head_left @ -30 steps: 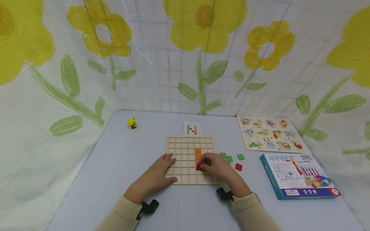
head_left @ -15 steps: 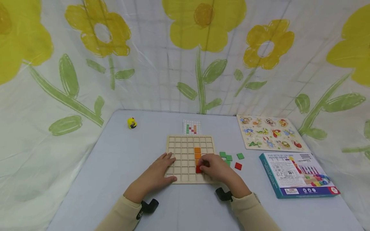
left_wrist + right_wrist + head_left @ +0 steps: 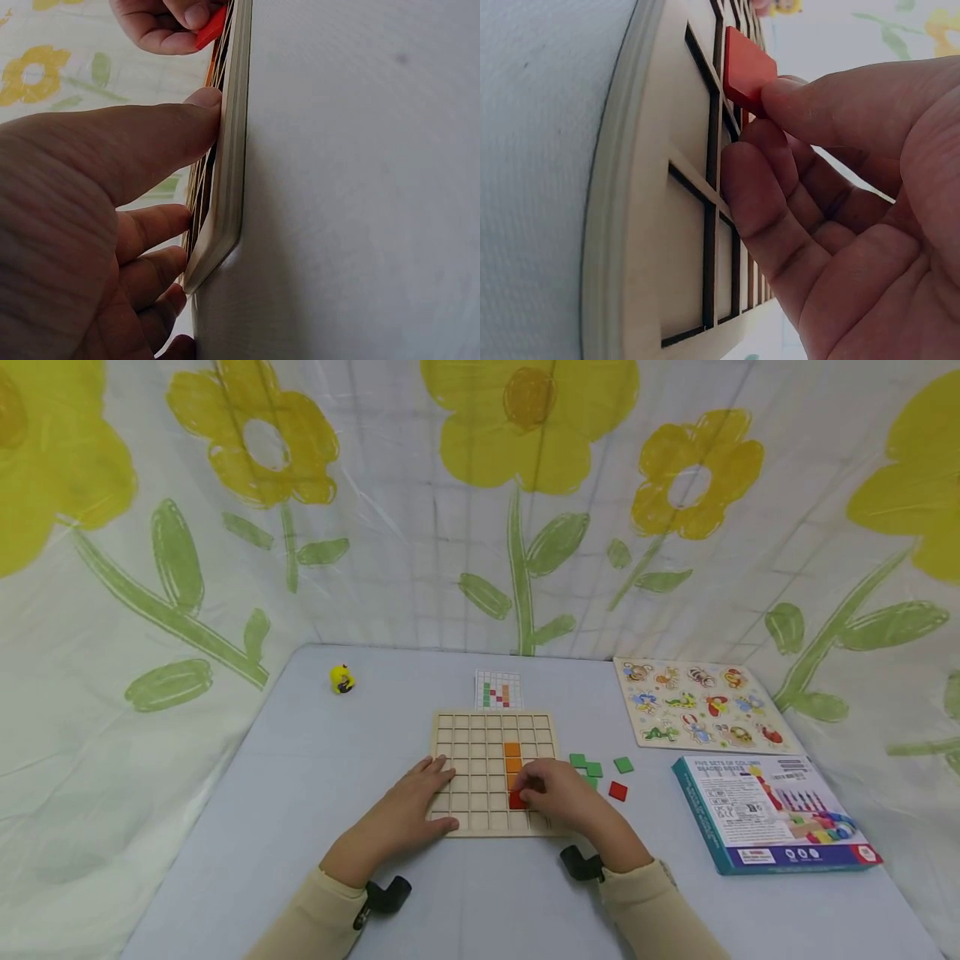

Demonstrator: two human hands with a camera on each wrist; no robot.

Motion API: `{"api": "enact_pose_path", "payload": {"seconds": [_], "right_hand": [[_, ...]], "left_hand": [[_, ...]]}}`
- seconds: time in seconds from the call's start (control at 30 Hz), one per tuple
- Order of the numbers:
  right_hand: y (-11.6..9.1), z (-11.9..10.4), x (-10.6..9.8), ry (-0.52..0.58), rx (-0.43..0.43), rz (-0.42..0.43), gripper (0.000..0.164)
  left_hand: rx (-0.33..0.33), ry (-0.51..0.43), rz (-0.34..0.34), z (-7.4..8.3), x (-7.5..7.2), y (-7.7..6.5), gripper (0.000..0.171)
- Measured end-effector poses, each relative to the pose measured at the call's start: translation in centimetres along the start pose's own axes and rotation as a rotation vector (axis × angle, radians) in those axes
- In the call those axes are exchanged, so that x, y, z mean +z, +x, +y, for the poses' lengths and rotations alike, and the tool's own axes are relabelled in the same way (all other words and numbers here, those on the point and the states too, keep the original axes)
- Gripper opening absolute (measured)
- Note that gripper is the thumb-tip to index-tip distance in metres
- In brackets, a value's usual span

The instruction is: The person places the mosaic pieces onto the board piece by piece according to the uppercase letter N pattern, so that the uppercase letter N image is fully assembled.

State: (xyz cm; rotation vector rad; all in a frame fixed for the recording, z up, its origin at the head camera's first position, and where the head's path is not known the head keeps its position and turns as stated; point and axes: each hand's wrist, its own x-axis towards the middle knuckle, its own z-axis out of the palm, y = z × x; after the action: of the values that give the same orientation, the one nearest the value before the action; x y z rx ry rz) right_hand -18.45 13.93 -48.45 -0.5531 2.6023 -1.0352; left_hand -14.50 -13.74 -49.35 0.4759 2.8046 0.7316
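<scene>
1. Head view: a wooden grid board (image 3: 480, 785) is seen just below the middle of the frame, laid flat on a pale table (image 3: 300, 793).
2. At the board's right half, a red tile (image 3: 517, 800) is pinched between the thumb and fingertips of the right hand (image 3: 562, 789); it is held directly below a column of orange tiles (image 3: 512, 749), the lowest of which is partly covered by the hand.
3. In the right wrist view, the red tile is shown tilted at the upper centre; whether it is seated in a cell cannot be told with confidence from this angle.
4. The board's left side is touched by the left hand (image 3: 408, 802), its fingers spread and nothing gripped; in the left wrist view, the thumb is rested at the board's edge.
5. Right of the board, loose green tiles (image 3: 623, 765) and a spare red square (image 3: 618, 791) are scattered.
6. A pattern card (image 3: 498, 690) is placed just above the board.
7. At the right of the frame, a boxed set (image 3: 780, 814) is laid below an insect puzzle (image 3: 705, 706); a yellow toy (image 3: 342, 679) is seen at the table's upper left.
</scene>
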Motion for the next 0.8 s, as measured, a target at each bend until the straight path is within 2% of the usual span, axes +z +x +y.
{"api": "enact_pose_path", "payload": {"seconds": [0.3, 0.8], "right_hand": [[0.01, -0.04, 0.48, -0.034, 0.015, 0.022, 0.010], [-0.02, -0.04, 0.83, -0.121, -0.039, 0.019, 0.010]], "left_hand": [[0.003, -0.001, 0.003, -0.09, 0.03, -0.02, 0.077], [0.005, 0.004, 0.002, -0.33, 0.14, 0.04, 0.077]]}}
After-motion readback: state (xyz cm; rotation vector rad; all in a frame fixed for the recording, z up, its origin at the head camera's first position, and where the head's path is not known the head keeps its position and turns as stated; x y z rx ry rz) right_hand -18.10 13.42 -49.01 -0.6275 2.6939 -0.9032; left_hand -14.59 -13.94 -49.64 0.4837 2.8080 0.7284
